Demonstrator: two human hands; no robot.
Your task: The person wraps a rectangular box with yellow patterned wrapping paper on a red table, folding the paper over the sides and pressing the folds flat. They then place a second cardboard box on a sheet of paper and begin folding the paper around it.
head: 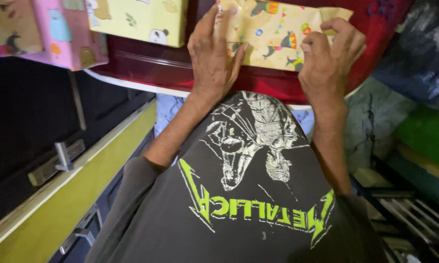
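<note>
A flat parcel in yellow patterned wrapping paper [273, 34] lies on a dark red table [151, 65] near its front edge. My left hand [214, 53] lies flat on the parcel's left end, fingers spread and pressing down. My right hand [329, 61] rests on the parcel's right end, with the fingers curled and pinching the paper's edge. My dark printed shirt fills the lower middle of the view.
A yellow wrapped box [141, 19] and a pink wrapped box [66, 31] sit on the table to the left. A yellow-edged dark cabinet [59, 195] with metal handles stands at lower left. Dark bags and a green object [424, 131] crowd the right side.
</note>
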